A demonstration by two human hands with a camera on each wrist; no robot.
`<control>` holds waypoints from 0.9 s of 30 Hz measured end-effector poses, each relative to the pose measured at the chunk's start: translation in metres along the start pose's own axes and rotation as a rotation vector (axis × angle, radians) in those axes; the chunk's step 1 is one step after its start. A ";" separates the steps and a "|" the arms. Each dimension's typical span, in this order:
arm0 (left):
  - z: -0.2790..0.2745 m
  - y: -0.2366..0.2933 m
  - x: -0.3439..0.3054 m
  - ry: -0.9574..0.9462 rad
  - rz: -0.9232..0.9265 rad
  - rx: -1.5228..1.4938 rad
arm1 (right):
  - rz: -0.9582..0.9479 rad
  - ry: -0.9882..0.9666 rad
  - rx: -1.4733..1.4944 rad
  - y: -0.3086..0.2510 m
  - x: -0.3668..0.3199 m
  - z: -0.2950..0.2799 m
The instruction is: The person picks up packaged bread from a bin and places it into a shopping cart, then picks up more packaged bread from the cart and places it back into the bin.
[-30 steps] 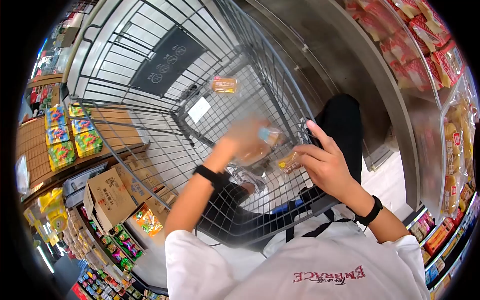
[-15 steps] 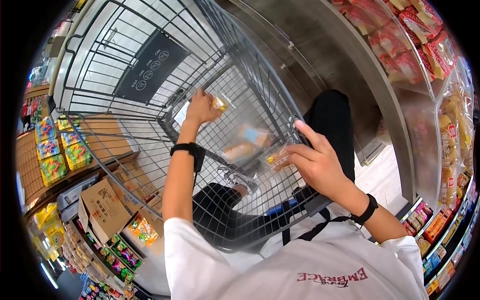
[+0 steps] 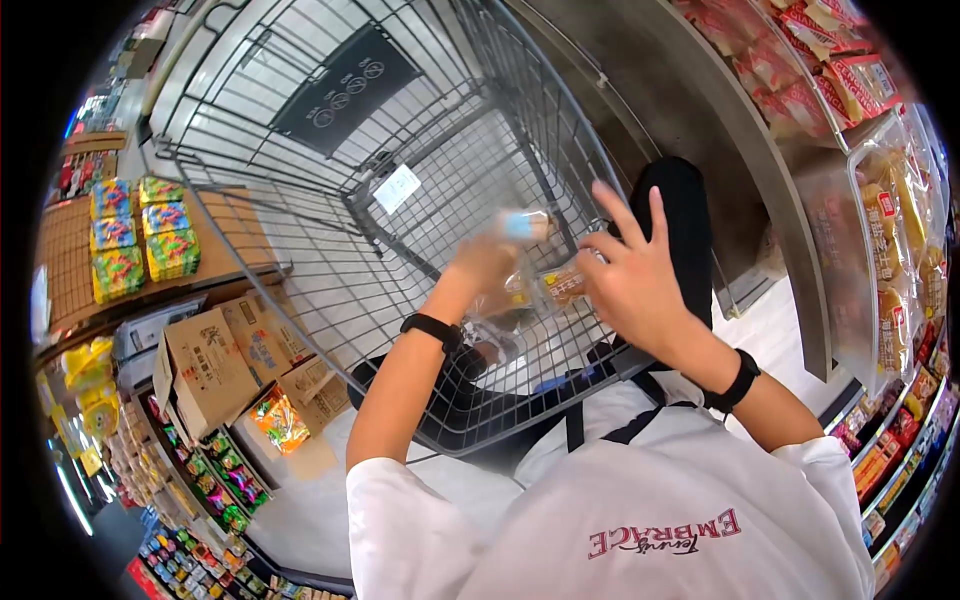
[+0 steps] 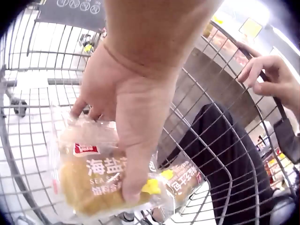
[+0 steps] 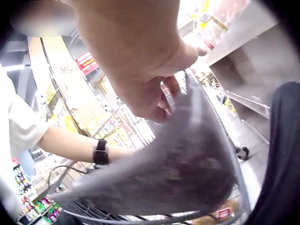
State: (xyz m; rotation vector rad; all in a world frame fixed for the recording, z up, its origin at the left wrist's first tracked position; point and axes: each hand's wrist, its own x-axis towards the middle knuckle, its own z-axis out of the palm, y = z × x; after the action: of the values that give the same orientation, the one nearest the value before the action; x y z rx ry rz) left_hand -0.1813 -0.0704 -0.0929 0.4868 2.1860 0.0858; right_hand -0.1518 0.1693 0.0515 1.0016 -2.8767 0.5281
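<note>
In the head view my left hand (image 3: 482, 262), blurred, is low inside a wire shopping cart (image 3: 450, 440). The left wrist view shows it gripping a clear-wrapped bread bun (image 4: 89, 183), thumb across the front and fingers behind. Beside that bun lies a second wrapped bun (image 4: 190, 180). A pack with a pale blue label (image 3: 525, 225) is just ahead of the left hand. My right hand (image 3: 635, 280) is at the cart's right side, two fingers raised and spread, the others bent near the wrapped bun (image 3: 562, 285). In its wrist view, a dark cart part (image 5: 187, 159) hides what lies below.
A dark panel (image 3: 350, 90) and a white card (image 3: 397, 188) are toward the cart's far end. Shelves with bagged bread (image 3: 890, 250) stand close on the right. Cardboard boxes (image 3: 210, 365) and a display of colourful packs (image 3: 165, 235) are on the left.
My left hand reached to a bun toward the cart's far end, then came back near the other packs. The right hand's fingers have lifted and spread.
</note>
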 end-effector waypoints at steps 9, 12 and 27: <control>-0.092 -0.056 -0.009 -0.007 0.156 -0.636 | -0.016 -0.800 -0.010 -0.033 0.010 0.078; -0.101 -0.032 0.010 -0.137 0.073 -0.695 | 0.040 -0.931 -0.010 -0.016 0.012 0.123; -0.019 -0.043 0.045 -0.219 -0.019 -1.055 | 0.228 -1.000 -0.224 -0.016 0.014 0.170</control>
State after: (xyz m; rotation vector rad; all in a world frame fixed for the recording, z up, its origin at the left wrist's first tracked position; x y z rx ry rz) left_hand -0.2340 -0.0913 -0.1250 -0.1295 1.6301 1.0506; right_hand -0.1423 0.0926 -0.1013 1.1240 -3.7901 -0.4507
